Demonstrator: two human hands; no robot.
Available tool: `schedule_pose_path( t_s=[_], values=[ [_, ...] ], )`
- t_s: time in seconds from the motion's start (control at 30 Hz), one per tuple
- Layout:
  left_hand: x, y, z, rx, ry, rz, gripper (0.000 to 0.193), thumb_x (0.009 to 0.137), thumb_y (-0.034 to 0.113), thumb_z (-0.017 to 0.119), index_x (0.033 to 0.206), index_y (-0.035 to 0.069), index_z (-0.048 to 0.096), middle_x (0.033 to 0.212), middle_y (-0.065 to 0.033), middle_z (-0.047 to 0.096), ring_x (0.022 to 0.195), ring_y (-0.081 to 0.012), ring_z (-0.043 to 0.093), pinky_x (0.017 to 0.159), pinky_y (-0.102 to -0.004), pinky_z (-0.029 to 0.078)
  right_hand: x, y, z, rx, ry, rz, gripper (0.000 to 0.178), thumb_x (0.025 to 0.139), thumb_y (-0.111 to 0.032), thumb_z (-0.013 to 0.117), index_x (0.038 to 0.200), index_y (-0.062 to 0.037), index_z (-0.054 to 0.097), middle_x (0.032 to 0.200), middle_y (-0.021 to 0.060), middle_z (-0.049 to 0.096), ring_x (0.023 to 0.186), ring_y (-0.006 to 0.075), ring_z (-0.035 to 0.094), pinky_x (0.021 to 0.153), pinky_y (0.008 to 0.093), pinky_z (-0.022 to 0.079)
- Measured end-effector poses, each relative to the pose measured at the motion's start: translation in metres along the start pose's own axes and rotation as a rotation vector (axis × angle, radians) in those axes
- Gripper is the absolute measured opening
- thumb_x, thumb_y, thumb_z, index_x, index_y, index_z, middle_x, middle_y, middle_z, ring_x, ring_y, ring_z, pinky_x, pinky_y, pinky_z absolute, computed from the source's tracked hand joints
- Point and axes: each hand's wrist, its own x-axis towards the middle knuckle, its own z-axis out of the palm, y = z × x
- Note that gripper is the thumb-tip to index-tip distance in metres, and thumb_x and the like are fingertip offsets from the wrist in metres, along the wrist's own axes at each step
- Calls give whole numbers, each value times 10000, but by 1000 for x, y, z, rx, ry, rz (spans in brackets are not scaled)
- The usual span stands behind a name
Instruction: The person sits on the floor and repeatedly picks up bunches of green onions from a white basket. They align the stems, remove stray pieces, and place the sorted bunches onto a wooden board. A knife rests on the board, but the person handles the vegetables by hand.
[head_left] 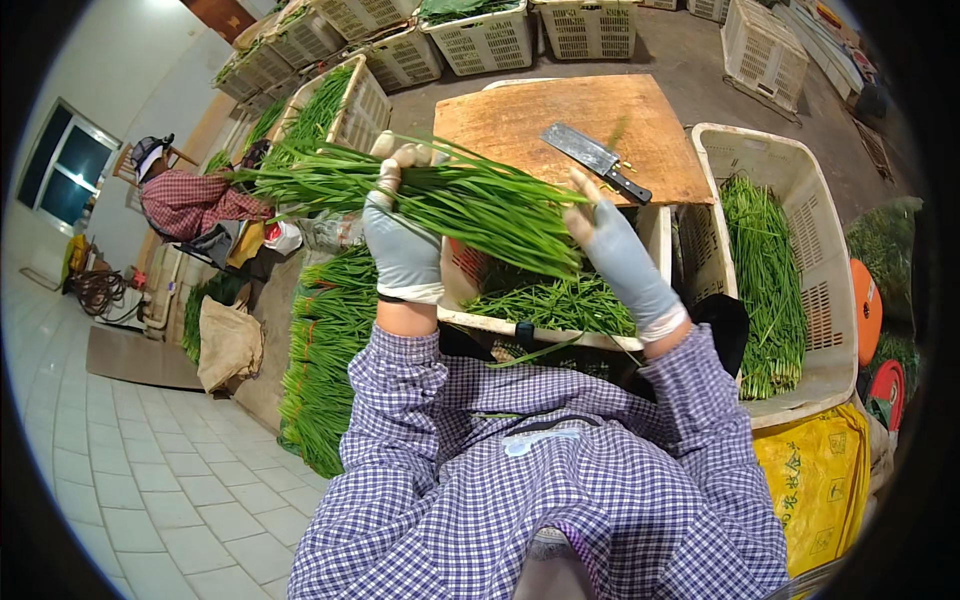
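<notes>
A long bunch of garlic chives (480, 205) is held up crosswise in front of me. My left hand (402, 235), in a pale grey glove with whitish fingertips, is closed around its middle. At the bunch's right end, my right hand (612, 245), gloved the same way, pinches the stem ends between thumb and fingers. Just beyond that hand, a cleaver (590, 155) with a black handle lies on a wooden cutting board (500, 108). Under the bunch is a white plastic crate (655, 240) with loose green leaves (560, 305) in it.
At right, a white crate (830, 290) holds more chives (762, 280), above a yellow sack (820, 480). Tied bundles (325, 370) are stacked at left. A co-worker in a red checked shirt (190, 205) sits at far left. Several crates (480, 42) line the back.
</notes>
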Motion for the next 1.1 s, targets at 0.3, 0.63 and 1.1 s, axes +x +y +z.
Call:
schedule_pose_path(
  t_s=[0.3,0.63,1.1],
  values=[
    [1,28,3,-185,-249,85,149,990,99,476,927,59,605,747,34,494,761,-119,523,982,-339,424,-10,103,-61,-275,-16,364,460,984,-328,585,1275,29,576,1241,203,643,1193,285,595,1021,358,459],
    [43,29,2,-144,-1065,-2,145,981,105,560,1099,42,616,646,-76,674,664,-215,664,794,-382,504,-12,-62,12,-409,-37,-467,743,855,-506,696,1403,-41,503,1429,234,502,1328,363,481,1130,445,338],
    [28,45,41,-261,-1186,-10,208,963,58,503,820,84,652,656,-86,687,617,-188,672,781,-327,592,-13,-61,32,41,-252,246,328,986,-311,593,1014,-16,734,879,80,725,825,146,646,789,298,499]
  ],
)
